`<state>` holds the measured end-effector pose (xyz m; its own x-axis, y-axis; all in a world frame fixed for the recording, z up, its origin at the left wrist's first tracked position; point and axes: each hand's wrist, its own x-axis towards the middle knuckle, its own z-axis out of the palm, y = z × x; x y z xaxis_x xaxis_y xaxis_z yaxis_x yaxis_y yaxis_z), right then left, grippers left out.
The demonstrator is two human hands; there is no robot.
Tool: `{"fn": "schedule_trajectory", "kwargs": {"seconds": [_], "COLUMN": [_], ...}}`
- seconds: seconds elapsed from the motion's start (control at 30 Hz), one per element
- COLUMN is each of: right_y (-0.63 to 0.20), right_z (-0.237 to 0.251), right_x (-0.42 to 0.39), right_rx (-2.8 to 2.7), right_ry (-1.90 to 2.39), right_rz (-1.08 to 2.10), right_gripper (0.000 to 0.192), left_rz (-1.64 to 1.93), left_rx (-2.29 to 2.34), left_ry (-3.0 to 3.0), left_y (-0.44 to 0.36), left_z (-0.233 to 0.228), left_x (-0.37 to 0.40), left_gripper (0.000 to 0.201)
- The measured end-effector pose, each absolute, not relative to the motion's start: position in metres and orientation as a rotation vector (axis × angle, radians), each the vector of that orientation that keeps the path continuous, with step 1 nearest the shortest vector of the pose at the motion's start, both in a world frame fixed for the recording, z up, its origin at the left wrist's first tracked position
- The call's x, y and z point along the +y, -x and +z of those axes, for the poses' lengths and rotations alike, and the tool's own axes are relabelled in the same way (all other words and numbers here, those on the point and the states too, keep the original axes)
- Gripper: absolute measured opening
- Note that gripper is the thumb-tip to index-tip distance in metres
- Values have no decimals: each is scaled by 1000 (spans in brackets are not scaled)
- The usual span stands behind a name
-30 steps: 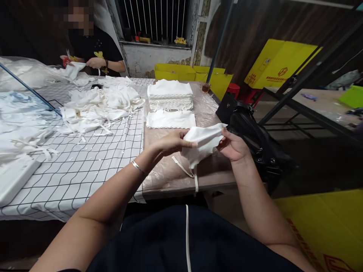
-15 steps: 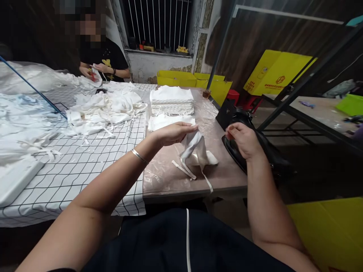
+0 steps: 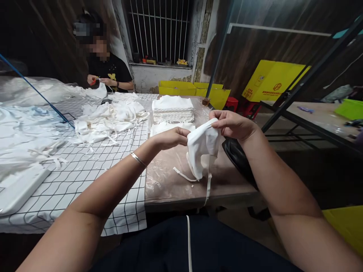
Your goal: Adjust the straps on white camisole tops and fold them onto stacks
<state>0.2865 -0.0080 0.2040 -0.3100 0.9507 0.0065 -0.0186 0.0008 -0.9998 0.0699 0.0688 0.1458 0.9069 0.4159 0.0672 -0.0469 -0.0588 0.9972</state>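
Between my two hands hangs a small white bonnet-like cloth piece with ties [image 3: 202, 145], its opening and straps drooping toward the table. My left hand [image 3: 171, 138] is closed on its left upper edge, the fingertips partly behind the fabric. Thumb and fingers of my right hand [image 3: 234, 125] pinch the upper right corner. Beyond my left hand, a neat stack of folded white cloth pieces [image 3: 172, 105] sits on the plastic-covered table [image 3: 161, 181]. A lower white pile [image 3: 170, 127] lies in front of that stack, partly hidden by my hand.
Loose white cloth pieces [image 3: 110, 117] heap on a checked tablecloth [image 3: 121, 192] at left, beside pale blue ones [image 3: 25, 124]. Across the table a co-worker [image 3: 109, 71] handles cloth and a red-handled tool. A black bag [image 3: 238, 155] and metal post [image 3: 295, 87] stand right; yellow boxes [image 3: 176, 87] stand behind.
My right hand has moved left and taken hold of the cloth piece's corner. The cloth is now raised and spread between both hands; earlier it dangled from my left hand alone.
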Motion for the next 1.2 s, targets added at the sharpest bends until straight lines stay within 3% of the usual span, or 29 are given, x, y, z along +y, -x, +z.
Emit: {"fn": "schedule_trajectory", "kwargs": {"seconds": [0.3, 0.43, 0.6, 0.77, 0.93, 1.2], "right_y": [-274, -290, -310, -252, -220, -275], "right_z": [226, 234, 238, 212, 190, 172], "right_x": [-4, -5, -11, 0, 15, 18], "right_rx": [-1562, -1634, -1446, -1653, -1899, -2000], "right_ry": [938, 1131, 1207, 985, 1021, 1297], "right_rz": [1561, 1579, 1467, 1334, 1451, 1694], "right_gripper": [41, 37, 31, 45, 33, 33], "left_rz": [433, 410, 346, 485, 567, 570], "left_rx": [207, 313, 507, 446, 441, 696], "left_ry": [-1512, -1651, -1797, -1779, -1782, -1863], "left_y": [-70, -47, -15, -25, -25, 25], "left_z": [208, 227, 226, 228, 237, 238], "left_x": [62, 64, 75, 72, 72, 100], "left_gripper": [9, 10, 10, 11, 12, 22]}}
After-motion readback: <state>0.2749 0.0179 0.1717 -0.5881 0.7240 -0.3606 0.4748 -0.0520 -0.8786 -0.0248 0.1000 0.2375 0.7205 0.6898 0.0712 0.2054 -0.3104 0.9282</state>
